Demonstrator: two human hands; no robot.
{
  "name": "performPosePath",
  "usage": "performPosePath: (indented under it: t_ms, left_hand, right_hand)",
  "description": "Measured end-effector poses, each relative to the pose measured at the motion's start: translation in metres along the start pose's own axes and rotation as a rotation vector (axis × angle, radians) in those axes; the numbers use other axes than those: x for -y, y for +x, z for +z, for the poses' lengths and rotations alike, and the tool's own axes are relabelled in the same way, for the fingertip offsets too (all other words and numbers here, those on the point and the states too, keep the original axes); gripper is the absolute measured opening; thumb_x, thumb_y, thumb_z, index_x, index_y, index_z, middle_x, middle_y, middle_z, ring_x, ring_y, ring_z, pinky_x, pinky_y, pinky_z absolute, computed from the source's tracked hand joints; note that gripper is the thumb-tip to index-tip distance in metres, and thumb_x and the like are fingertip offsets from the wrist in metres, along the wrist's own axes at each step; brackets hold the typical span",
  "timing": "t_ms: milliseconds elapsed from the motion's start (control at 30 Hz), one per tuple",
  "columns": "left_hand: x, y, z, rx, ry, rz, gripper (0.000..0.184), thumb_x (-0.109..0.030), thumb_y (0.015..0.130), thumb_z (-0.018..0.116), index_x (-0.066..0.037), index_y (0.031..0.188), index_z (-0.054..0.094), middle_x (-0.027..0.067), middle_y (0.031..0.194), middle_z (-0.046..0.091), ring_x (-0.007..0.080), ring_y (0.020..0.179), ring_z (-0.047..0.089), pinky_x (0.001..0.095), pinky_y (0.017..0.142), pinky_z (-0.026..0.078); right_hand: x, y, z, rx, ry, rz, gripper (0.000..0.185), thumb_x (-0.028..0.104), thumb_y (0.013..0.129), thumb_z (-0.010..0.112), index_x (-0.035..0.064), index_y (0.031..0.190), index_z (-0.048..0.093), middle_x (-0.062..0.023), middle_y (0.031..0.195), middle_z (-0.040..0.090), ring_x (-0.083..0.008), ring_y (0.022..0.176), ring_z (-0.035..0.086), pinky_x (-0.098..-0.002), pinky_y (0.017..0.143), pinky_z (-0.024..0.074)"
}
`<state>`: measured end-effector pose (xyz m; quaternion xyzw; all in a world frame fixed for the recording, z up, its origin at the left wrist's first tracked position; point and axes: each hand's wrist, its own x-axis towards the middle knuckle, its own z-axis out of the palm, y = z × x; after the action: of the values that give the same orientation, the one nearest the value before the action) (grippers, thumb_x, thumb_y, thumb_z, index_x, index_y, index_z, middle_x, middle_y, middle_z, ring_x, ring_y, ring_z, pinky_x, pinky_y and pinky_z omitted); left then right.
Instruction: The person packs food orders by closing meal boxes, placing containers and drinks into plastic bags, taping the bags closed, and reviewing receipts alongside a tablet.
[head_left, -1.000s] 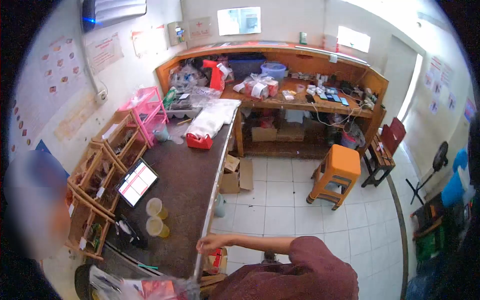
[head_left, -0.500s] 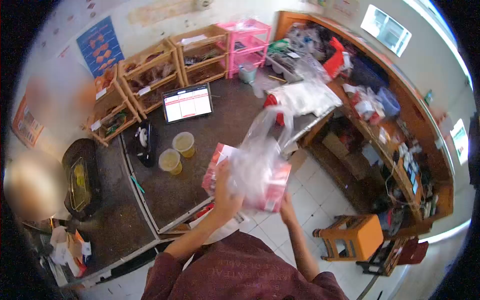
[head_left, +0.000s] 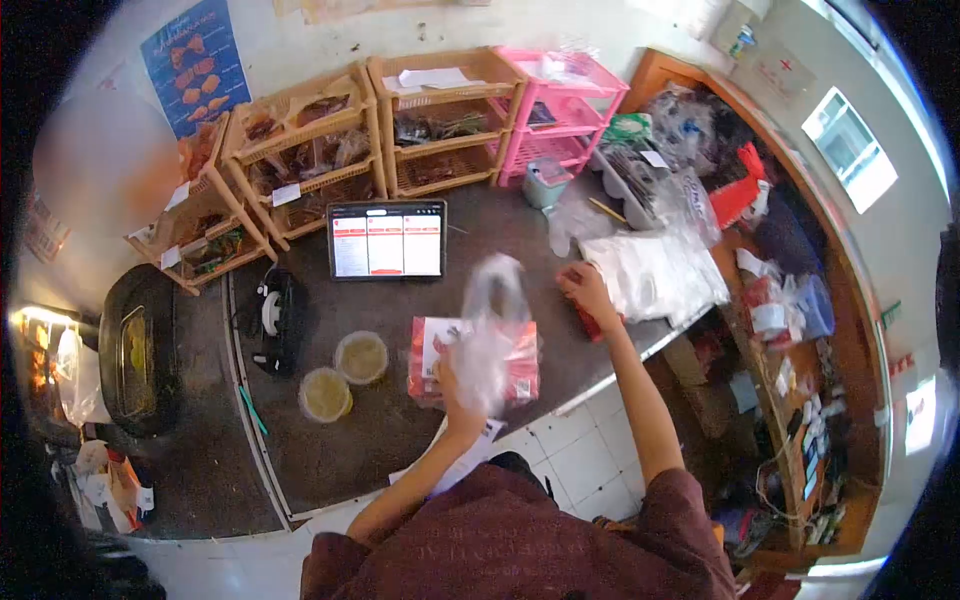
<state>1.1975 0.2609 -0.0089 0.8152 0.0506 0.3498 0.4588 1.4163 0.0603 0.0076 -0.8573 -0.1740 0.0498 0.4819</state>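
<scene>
along the near edge of the bench (head_left: 300,460), my left hand (head_left: 462,400) is on the bagged red-and-white box (head_left: 425,345), its grip blurred behind plastic, so i cannot tell how closed it is; toward the right edge, my right hand (head_left: 588,290) has its fingers drawn narrow at the red tape dispenser (head_left: 592,324), beside white bags (head_left: 655,275); left of the box, two lidded cups (head_left: 361,358) sit below the tablet (head_left: 388,240)

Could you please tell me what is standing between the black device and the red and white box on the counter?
Two round containers with yellowish contents stand between the black device and the box, as the head view shows.
</scene>
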Motion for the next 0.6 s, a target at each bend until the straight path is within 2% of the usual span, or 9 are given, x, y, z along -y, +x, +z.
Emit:
performPosePath:
  t_ms: [67, 100, 200, 300, 367, 433, 533, 600]
  left_hand:
    - [0.028, 0.004, 0.005, 0.269, -0.081, -0.374, 0.036, -0.014, 0.076, 0.052, 0.000, 0.108, 0.044, 0.0134, 0.103, 0.044, 0.0258, 0.101, 0.038, 0.0349, 0.091, 0.026]
    - [0.025, 0.007, 0.004, 0.246, -0.189, -0.461, 0.033, -0.014, 0.076, 0.050, -0.001, 0.106, 0.045, 0.0124, 0.103, 0.044, 0.0246, 0.101, 0.038, 0.0339, 0.091, 0.027]
    - [0.008, 0.015, 0.001, 0.140, -0.284, -0.515, 0.022, -0.012, 0.079, 0.046, -0.003, 0.099, 0.051, 0.0089, 0.099, 0.045, 0.0210, 0.099, 0.040, 0.0309, 0.088, 0.028]
    - [0.009, 0.009, 0.003, 0.051, -0.434, -0.684, 0.019, -0.015, 0.080, 0.049, -0.001, 0.094, 0.052, 0.0086, 0.096, 0.046, 0.0195, 0.095, 0.042, 0.0304, 0.086, 0.030]
    - [0.021, -0.005, 0.007, -0.025, -0.493, -0.778, 0.020, -0.016, 0.080, 0.052, 0.000, 0.092, 0.052, 0.0088, 0.094, 0.048, 0.0187, 0.090, 0.045, 0.0292, 0.082, 0.034]
    - [0.027, -0.005, 0.002, -0.018, -0.467, -0.789, 0.021, -0.017, 0.078, 0.055, 0.000, 0.091, 0.053, 0.0084, 0.092, 0.050, 0.0181, 0.087, 0.047, 0.0285, 0.079, 0.037]
    - [0.036, -0.003, -0.004, 0.007, -0.430, -0.741, 0.024, -0.018, 0.073, 0.058, 0.000, 0.088, 0.054, 0.0072, 0.089, 0.055, 0.0165, 0.083, 0.051, 0.0277, 0.076, 0.039]
    - [0.036, -0.004, -0.002, -0.058, -0.424, -0.868, 0.025, -0.019, 0.072, 0.059, 0.000, 0.087, 0.054, 0.0062, 0.087, 0.056, 0.0159, 0.081, 0.052, 0.0279, 0.075, 0.040]
  right_hand:
    - [-0.008, 0.058, 0.025, 0.018, -0.101, -0.190, 0.018, 0.014, 0.073, 0.062, 0.0013, 0.085, 0.061, -0.0088, 0.073, 0.062, -0.0169, 0.066, 0.059, -0.0280, 0.062, 0.0460]
    - [-0.013, 0.089, 0.039, 0.049, -0.126, -0.232, 0.015, 0.012, 0.071, 0.062, 0.0015, 0.082, 0.061, -0.0102, 0.071, 0.061, -0.0167, 0.064, 0.059, -0.0279, 0.060, 0.0459]
    - [-0.017, 0.165, 0.089, 0.134, -0.122, -0.360, 0.013, 0.009, 0.070, 0.062, -0.0017, 0.077, 0.060, -0.0125, 0.068, 0.061, -0.0148, 0.061, 0.059, -0.0279, 0.056, 0.0454]
    - [-0.032, 0.231, 0.147, 0.205, -0.255, -0.310, 0.012, 0.007, 0.068, 0.059, -0.0025, 0.076, 0.060, -0.0160, 0.069, 0.060, -0.0232, 0.062, 0.061, -0.0323, 0.056, 0.0464]
    - [-0.073, 0.275, 0.203, 0.148, -0.299, -0.373, 0.013, 0.006, 0.069, 0.056, -0.0016, 0.079, 0.060, -0.0175, 0.074, 0.061, -0.0282, 0.068, 0.061, -0.0360, 0.060, 0.0465]
    - [-0.076, 0.281, 0.231, 0.152, -0.304, -0.381, 0.015, 0.006, 0.070, 0.054, -0.0012, 0.082, 0.059, -0.0196, 0.079, 0.060, -0.0326, 0.074, 0.059, -0.0391, 0.064, 0.0460]
    - [-0.041, 0.267, 0.230, 0.227, -0.339, -0.359, 0.015, 0.007, 0.073, 0.050, -0.0004, 0.084, 0.058, -0.0221, 0.084, 0.058, -0.0368, 0.082, 0.056, -0.0415, 0.068, 0.0465]
    - [-0.042, 0.263, 0.239, 0.258, -0.484, -0.399, 0.014, 0.009, 0.076, 0.048, 0.0018, 0.082, 0.059, -0.0219, 0.085, 0.058, -0.0380, 0.085, 0.056, -0.0414, 0.069, 0.0497]
